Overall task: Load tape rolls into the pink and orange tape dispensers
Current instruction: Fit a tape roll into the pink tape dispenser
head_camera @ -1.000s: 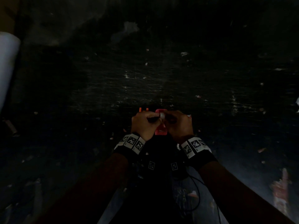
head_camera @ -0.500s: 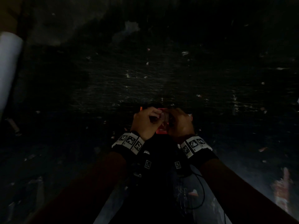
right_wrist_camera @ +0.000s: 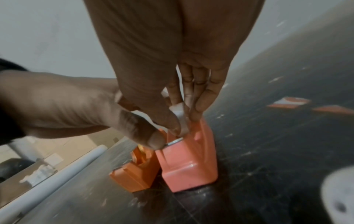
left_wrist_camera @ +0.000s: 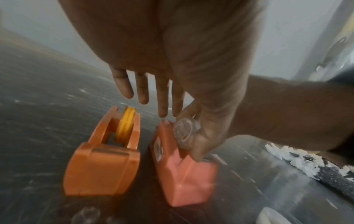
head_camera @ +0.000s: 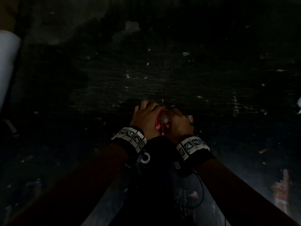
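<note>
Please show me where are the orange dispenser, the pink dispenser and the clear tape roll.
orange dispenser [left_wrist_camera: 99, 171]: left wrist view, on its front sloped body.
pink dispenser [right_wrist_camera: 188, 168]: right wrist view, on its front face.
clear tape roll [left_wrist_camera: 184, 130]: left wrist view, on its flat round side.

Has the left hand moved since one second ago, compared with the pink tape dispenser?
Yes. The left hand has slid forward, away from the person, along the pink tape dispenser, with fingers now stretched out instead of curled.

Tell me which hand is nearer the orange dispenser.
Left. The left hand hovers just beside the orange dispenser, thumb on the pink dispenser; the right hand pinches the tape roll above the pink one.
</note>
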`<state>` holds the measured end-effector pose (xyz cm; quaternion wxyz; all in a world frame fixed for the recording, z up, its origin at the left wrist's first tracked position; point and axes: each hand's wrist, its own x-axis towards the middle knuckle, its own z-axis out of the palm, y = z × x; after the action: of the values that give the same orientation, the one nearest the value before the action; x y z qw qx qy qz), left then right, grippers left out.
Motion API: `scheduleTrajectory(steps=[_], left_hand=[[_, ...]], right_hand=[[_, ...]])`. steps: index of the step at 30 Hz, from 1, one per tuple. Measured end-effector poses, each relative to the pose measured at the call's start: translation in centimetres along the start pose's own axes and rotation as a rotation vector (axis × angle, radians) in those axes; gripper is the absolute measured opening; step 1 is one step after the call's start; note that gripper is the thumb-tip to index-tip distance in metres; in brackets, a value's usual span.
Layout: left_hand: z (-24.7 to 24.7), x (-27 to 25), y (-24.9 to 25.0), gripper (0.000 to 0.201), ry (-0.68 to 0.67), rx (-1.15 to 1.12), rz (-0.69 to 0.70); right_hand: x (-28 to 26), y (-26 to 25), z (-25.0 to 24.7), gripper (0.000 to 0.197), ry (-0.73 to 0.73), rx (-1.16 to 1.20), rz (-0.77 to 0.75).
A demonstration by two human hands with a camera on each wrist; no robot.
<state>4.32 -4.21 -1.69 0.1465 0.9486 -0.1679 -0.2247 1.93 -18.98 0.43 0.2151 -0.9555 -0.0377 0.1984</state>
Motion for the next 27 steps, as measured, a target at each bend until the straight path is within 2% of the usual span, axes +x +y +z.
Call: scheduleTrajectory(steps=[4, 9, 17, 27], left_hand=[[-0.2, 0.4, -0.4, 0.086, -0.054, 0.01, 0.026], [0.0, 0.2, -0.9, 0.086, -0.034, 0.033, 0.048], [-0.2, -0.3, -1.0, 0.086, -0.031, 0.039, 0.034], [0.4, -0.9, -0.7, 0.085, -0.027, 0.102, 0.049]], right_hand=[[0.2, -0.6, 0.2, 0.044, 0.025, -0.032, -0.012], [0.2, -1.0, 0.3, 0.048, 0.032, -0.089, 0.006], [-0.5, -1.5, -1.5, 0.036, -0.036, -0.035, -0.052], [-0.4, -0.8, -0.3, 0.021, 0.066, -0.015, -0.053]])
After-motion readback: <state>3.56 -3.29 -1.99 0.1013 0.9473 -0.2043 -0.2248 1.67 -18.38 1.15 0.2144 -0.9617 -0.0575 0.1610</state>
